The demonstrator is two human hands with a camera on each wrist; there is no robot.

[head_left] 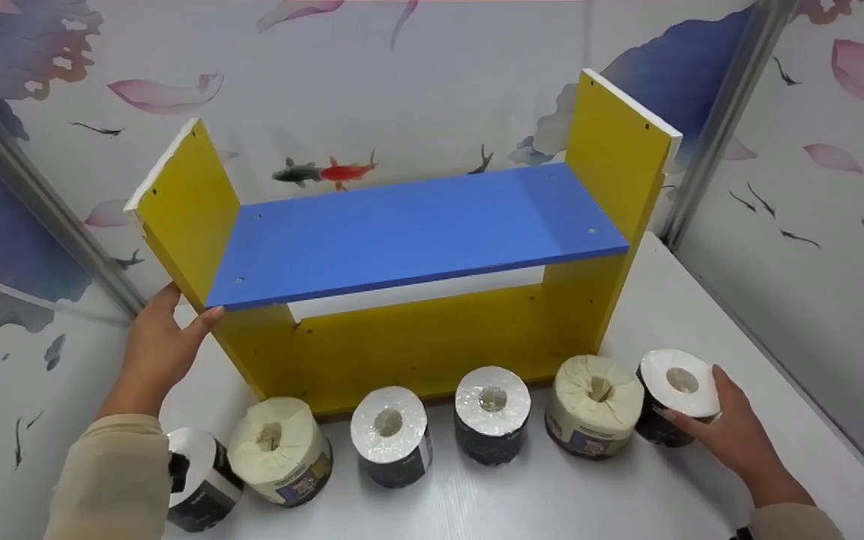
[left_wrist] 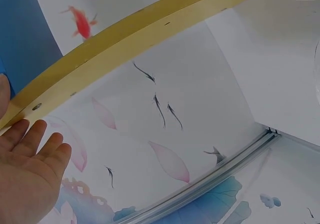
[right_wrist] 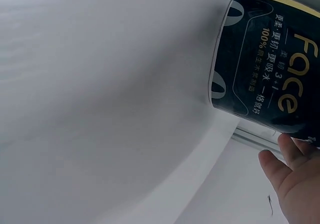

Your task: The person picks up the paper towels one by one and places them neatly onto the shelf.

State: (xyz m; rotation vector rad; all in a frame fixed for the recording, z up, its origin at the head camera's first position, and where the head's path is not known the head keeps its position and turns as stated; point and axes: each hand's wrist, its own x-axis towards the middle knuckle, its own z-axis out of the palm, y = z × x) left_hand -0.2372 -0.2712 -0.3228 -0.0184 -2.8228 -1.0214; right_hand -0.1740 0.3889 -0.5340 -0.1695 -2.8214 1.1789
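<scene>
A small shelf unit with yellow side panels (head_left: 233, 334) and a blue board (head_left: 417, 232) stands upright on the table. My left hand (head_left: 158, 352) grips the front edge of its left side panel, thumb by the blue board's corner. In the left wrist view, the fingertips (left_wrist: 37, 129) lie against the panel's outer face. At the far right, my right hand (head_left: 736, 431) holds a toilet paper roll (head_left: 657, 420) with a white top and dark wrapper, thumb in front. The right wrist view shows gold lettering on that roll (right_wrist: 265, 59), which rests on the white table.
A row of several rolls runs along the shelf's front: a cream-wrapped roll (head_left: 593, 420) beside the held one, white-topped rolls (head_left: 492, 405) mid-row, and a dark-banded roll (head_left: 207, 487) lower left. Printed wall panels (head_left: 432, 67) enclose the white table (head_left: 462, 510) behind and at the sides.
</scene>
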